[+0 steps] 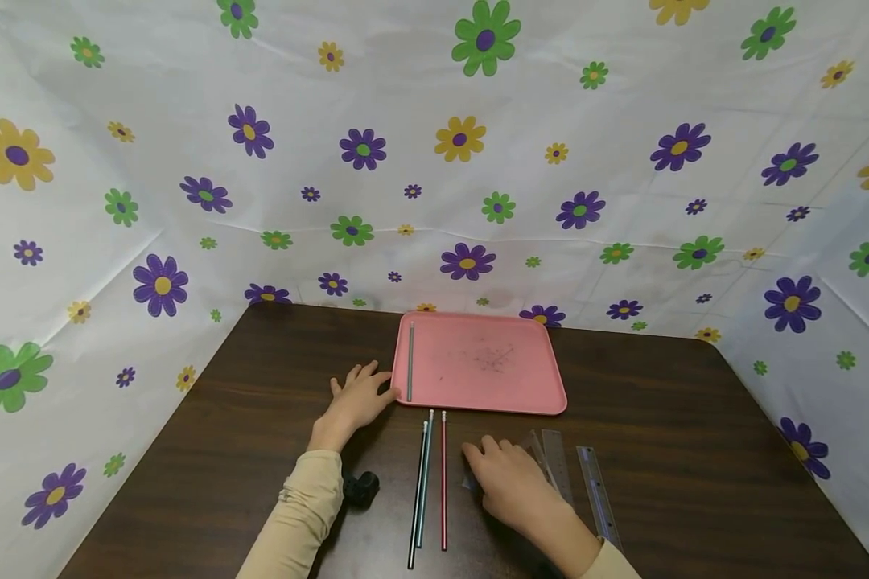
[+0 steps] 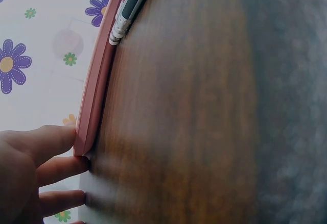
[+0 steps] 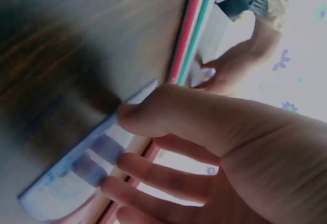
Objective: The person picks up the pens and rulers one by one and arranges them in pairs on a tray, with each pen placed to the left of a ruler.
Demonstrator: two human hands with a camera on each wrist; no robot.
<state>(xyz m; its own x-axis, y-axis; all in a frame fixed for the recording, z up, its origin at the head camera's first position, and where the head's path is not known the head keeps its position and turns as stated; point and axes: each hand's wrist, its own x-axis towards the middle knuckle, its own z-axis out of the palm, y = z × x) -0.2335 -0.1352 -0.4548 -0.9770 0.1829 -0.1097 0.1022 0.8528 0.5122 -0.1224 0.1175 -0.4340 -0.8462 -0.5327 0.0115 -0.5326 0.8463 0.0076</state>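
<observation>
My left hand point(image 1: 355, 406) is at the near left corner of the pink tray point(image 1: 500, 408); its spread, fairly straight fingers touch the rim. A grey-green pencil point(image 1: 410, 362) lies along the tray's left side. My right hand point(image 1: 510, 482) pinches a clear protractor point(image 3: 56, 183) in front of the tray. The thumb lies over its straight edge, and fingertips show through the plastic. In the head view that hand hides most of the protractor. Between the hands lie a black pencil point(image 1: 418, 498), a teal pencil point(image 1: 425, 482) and a red pencil point(image 1: 444, 482).
Two clear plastic measuring pieces lie just beyond my right hand, one a broad strip point(image 1: 558, 462). Farther right is a clear ruler point(image 1: 597, 494). A black device point(image 1: 362, 489) shows at my left sleeve. Behind the dark wooden table point(image 1: 652, 386) hangs a flowered curtain point(image 1: 405, 104).
</observation>
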